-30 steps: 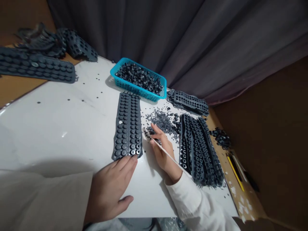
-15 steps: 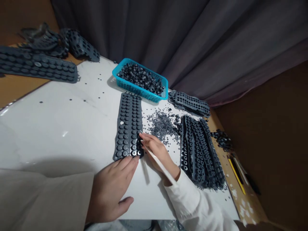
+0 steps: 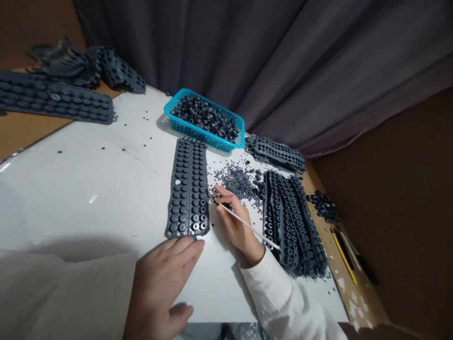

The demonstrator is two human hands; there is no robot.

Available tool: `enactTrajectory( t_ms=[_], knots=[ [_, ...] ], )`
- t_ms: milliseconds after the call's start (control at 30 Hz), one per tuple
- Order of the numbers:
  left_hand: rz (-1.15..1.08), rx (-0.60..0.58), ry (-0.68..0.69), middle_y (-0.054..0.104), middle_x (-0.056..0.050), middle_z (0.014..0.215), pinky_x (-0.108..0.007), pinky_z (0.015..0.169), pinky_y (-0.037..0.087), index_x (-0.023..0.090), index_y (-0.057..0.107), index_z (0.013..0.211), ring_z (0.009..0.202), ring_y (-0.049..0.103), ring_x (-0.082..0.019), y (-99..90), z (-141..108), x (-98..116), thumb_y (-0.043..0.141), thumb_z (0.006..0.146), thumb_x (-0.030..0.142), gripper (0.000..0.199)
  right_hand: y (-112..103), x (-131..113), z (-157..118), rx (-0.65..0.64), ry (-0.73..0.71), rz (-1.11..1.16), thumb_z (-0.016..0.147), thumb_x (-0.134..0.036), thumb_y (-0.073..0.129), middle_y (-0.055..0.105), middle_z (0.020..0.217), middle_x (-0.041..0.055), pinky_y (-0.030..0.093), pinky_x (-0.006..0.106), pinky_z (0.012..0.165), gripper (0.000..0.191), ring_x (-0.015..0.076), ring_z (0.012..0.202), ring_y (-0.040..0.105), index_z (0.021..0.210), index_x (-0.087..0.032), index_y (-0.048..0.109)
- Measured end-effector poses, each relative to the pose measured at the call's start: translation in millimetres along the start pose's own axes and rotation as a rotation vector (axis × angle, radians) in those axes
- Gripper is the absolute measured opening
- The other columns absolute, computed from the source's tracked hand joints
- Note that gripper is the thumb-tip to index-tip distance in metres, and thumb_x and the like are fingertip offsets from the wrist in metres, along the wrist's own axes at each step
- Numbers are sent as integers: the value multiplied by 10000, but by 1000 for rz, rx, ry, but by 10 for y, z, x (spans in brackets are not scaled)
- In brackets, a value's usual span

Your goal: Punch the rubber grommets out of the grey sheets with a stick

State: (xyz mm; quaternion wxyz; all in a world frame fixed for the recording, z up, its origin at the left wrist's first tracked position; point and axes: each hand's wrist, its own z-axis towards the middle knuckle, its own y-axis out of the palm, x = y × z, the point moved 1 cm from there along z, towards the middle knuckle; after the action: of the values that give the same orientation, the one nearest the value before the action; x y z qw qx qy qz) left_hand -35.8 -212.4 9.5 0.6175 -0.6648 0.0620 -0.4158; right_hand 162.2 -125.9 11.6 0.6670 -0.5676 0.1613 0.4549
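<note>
A dark grey rubber sheet [image 3: 189,189] with rows of round raised caps lies lengthwise in front of me. Several caps at its near right corner show ringed, shiny tops. My left hand [image 3: 166,274] rests flat at the sheet's near edge, fingers stretched out and thumb apart. Just right of the sheet, my right hand [image 3: 239,226] is closed around a thin white stick [image 3: 260,234], whose tip points toward the sheet's right edge without visibly touching it. Beyond that hand, a heap of tiny grey discs [image 3: 240,182] is scattered on the white tabletop [image 3: 88,189].
A blue basket [image 3: 203,135] full of small dark rubber pieces stands at the back. More dark sheets [image 3: 293,222] lie stacked on the right, with another bundle [image 3: 276,152] behind. At the far left lies one more sheet [image 3: 56,101]. A yellow tool [image 3: 344,255] lies at the right edge.
My right hand has drawn back rightward off the sheet, and the stick has swung flatter. My left fingers have slid slightly back toward me from the near edge.
</note>
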Motion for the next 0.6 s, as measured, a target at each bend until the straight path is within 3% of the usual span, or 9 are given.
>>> enactTrajectory(
  t_ms=[200,467,600],
  knots=[
    [147,-103,37,440,-118,1408,-442,1047,281,65,497,1290,1238,392,-299,-12,89,-20,517,696,280,632,72,-5,15,-67,-5,78,933,-256,475,566,1308,99,358,462,1075,94,216,1313,419,1004,-235,533],
    [152,-131,65,446,-112,1400,-450,975,321,72,442,1355,1127,443,-309,-20,148,-93,481,825,438,645,80,3,10,-36,2,95,931,-248,476,592,1273,96,364,447,1070,86,211,1286,452,987,-236,541],
    [134,-118,22,475,-77,1384,-412,988,301,81,462,1346,1120,448,-291,-66,179,-73,493,825,447,637,77,-15,21,-43,-18,95,934,-256,470,611,1247,97,376,455,1059,92,213,1276,460,988,-236,541]
  ],
)
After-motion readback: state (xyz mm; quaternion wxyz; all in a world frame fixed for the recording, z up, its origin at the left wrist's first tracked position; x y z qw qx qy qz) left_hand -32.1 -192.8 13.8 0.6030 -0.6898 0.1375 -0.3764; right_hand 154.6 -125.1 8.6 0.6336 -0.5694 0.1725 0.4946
